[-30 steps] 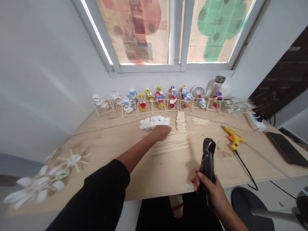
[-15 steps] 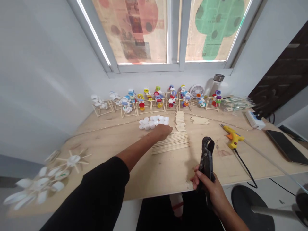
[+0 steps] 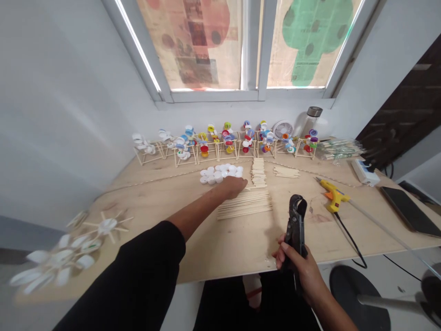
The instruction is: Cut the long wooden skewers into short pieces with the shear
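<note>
My left hand [image 3: 234, 187] reaches over the table with its fingers drawn together, at the top edge of a row of long thin wooden sticks [image 3: 246, 206]. Its fingertips are hidden from me, so what they hold cannot be made out. Just behind it lie several white bottle caps [image 3: 220, 174]. A stack of short cut sticks [image 3: 258, 172] stands right beyond its fingers. My right hand [image 3: 299, 262] is closed around the handles of a black pipe cutter [image 3: 295, 225], held upright at the table's front edge with its curved jaw on top.
Along the wall stand several stick frames with coloured bottle-cap wheels [image 3: 229, 140]. Some short sticks [image 3: 286, 172], a yellow glue gun [image 3: 332, 195], a phone [image 3: 411, 209] and a power strip [image 3: 365, 172] lie to the right. White spoon wheels [image 3: 62, 259] occupy the left corner.
The view has shifted slightly. Both hands stay in nearly the same place, the left at the sticks and the right holding the pipe cutter.
</note>
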Demonstrator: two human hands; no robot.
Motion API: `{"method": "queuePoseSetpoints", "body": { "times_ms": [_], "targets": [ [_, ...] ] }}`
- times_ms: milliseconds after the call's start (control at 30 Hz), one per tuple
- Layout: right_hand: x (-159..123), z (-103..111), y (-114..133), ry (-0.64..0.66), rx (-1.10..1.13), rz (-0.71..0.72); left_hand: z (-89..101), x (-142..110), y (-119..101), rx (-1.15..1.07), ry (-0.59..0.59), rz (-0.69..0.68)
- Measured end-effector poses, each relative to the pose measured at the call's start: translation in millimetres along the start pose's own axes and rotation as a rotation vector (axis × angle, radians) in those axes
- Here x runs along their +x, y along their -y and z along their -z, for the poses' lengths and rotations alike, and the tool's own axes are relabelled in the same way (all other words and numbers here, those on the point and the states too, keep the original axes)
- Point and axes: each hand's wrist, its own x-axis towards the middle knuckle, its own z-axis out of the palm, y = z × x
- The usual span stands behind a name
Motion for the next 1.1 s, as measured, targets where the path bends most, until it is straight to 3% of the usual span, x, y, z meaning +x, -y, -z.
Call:
{"method": "queuePoseSetpoints", "body": {
  "times_ms": [267,467,533,600,667,733,900,1100],
  "targets": [
    [-0.3,-0.8,1.0,-0.02,0.016,-0.012,8.9,-36.1,15.8,-0.259,-0.195,0.096],
    [-0.7,0.7,1.1,-0.001,0.009,-0.003,-4.4,-91.8,-2.9,-0.51,-0.402,0.245],
    [-1.1,1.1,0.5,0.007,0.017,-0.01,-12.3,-109.5,-16.6,-0.816,-0.64,0.308],
    [-1.4,0.9,0.1,0.012,0.027,-0.022,-19.1,-123.8,-31.5,-0.943,-0.833,0.355],
    [-1.4,0.4,0.2,0.007,0.031,-0.03,-25.3,-133.3,-46.3,-1.011,-0.938,0.386],
    [-1.3,-0.1,0.3,-0.002,0.029,-0.033,-31.9,-138.3,-60.3,-1.096,-0.954,0.381],
    [-1.2,-0.2,0.4,0.001,0.035,-0.035,-44.9,-139.2,-84.1,-1.238,-0.865,0.337],
    [-1.6,0.0,0.0,-0.006,0.011,-0.019,-36.6,-134.3,-92.0,-1.364,-0.856,0.235]
  ]
}}
